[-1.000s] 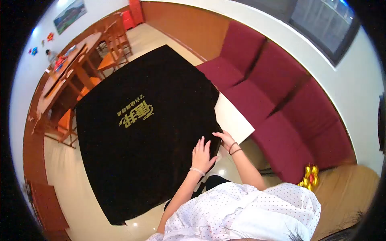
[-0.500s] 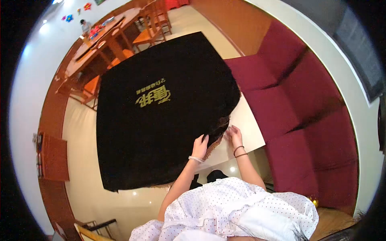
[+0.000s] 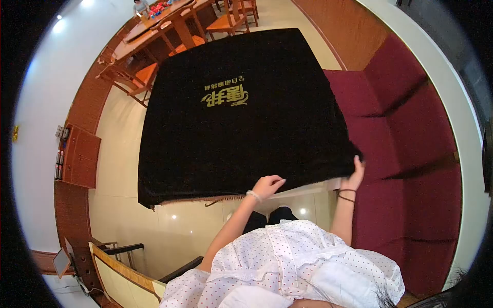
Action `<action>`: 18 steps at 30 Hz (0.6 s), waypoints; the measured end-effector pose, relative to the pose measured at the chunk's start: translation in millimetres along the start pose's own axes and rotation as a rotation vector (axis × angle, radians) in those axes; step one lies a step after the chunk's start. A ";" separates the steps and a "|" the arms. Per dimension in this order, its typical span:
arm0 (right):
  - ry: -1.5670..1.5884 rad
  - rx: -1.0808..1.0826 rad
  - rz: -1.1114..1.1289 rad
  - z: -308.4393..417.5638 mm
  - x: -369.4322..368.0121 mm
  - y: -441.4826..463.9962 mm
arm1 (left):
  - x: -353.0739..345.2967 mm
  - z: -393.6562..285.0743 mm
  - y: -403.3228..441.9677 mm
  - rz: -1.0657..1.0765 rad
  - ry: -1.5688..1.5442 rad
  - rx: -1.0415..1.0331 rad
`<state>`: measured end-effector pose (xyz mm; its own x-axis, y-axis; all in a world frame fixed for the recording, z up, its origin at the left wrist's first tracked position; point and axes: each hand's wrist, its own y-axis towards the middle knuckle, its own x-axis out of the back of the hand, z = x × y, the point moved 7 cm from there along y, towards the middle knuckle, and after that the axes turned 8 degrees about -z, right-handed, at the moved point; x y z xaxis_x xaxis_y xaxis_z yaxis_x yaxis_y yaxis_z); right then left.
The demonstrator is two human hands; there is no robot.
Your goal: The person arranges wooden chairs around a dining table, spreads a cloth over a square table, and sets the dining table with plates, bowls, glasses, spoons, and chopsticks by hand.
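A black velvety tablecloth (image 3: 231, 138) with yellow lettering covers a square table. A strip of the white table edge (image 3: 310, 188) shows beneath its near side. My left hand (image 3: 267, 187), with a pale bracelet, is closed on the cloth's near edge, around the middle. At the near right corner my right hand (image 3: 353, 175), wearing dark bands, grips the cloth with fingers wrapped round it. Left of my left hand, a brownish fringe hangs along the near edge.
Dark red sofa seats (image 3: 377, 149) run along the right side. A chair (image 3: 123, 272) stands at lower left. Behind the table are wooden chairs (image 3: 226, 23) and a long table where a person (image 3: 140, 8) is. A wooden cabinet (image 3: 82, 156) stands at left.
My right hand has moved right with the cloth corner, pulling it over most of the exposed white tabletop. My left hand has shifted slightly right along the near edge. The view has shifted too.
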<state>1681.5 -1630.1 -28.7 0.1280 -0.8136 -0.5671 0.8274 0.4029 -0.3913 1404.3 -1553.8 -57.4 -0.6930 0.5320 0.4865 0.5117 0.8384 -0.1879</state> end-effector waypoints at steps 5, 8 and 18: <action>-0.038 0.113 -0.069 36.3 85.8 7.1 | 9.2 53.4 -47.4 -0.066 0.045 0.098; -0.352 0.249 -0.179 8.2 151.9 32.7 | 13.6 63.9 -69.0 -0.063 0.074 0.118; -0.460 -0.056 -0.334 -57.0 234.8 48.8 | 26.9 211.6 -144.1 0.128 0.083 0.552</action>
<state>1720.7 -1777.5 -222.3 0.0998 -0.9943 -0.0369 0.8354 0.1039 -0.5397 1204.5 -1635.2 -197.8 -0.5892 0.6411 0.4918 0.2324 0.7174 -0.6568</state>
